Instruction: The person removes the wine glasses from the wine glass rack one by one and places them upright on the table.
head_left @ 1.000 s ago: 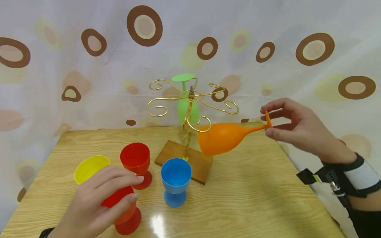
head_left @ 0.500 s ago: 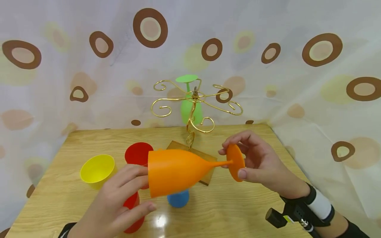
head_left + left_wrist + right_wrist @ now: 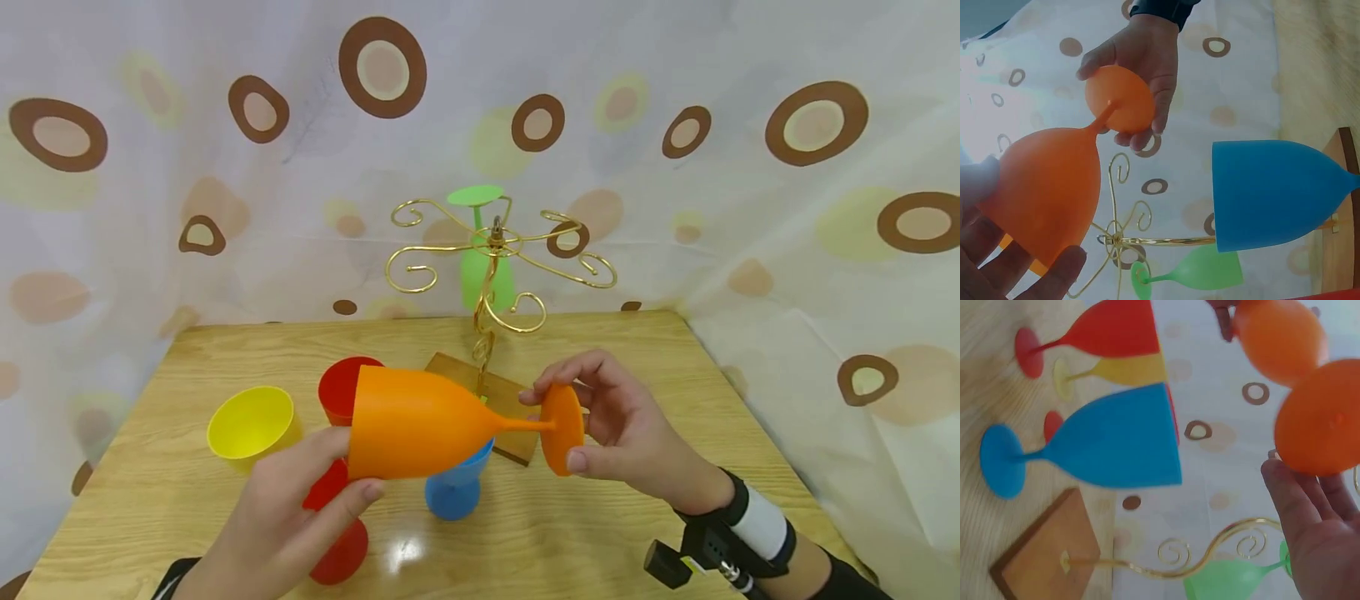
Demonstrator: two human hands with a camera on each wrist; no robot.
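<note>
Since a second ago, my right hand [image 3: 622,429] has brought the orange goblet [image 3: 420,423] from beside the rack [image 3: 496,242] across to my left hand [image 3: 288,517], which has closed on its bowl.

From my head, I see the orange goblet lying sideways in the air between my two hands, mouth to the left, above the bench [image 3: 600,542]. My left hand grips the bowl at the rim, thumb at its lower edge; my right hand pinches the foot. Partly behind the bowl stand the blue goblet [image 3: 453,493] and the rear red goblet [image 3: 348,383]. The front red goblet [image 3: 341,550] is partly covered by my left hand, and the yellow goblet [image 3: 253,425] stands farther left. The green goblet [image 3: 472,279] hangs upside down at the back of the rack, above the bench. The rack rises from a wooden base [image 3: 512,396].

From my left wrist, I see my fingers spread around the bowl and, beyond it, my right hand grasping the foot. The blue goblet is well apart from it.

From my right wrist, the orange goblet's foot looms close, my fingertips against its edge; the bowl beyond is blurred.
</note>
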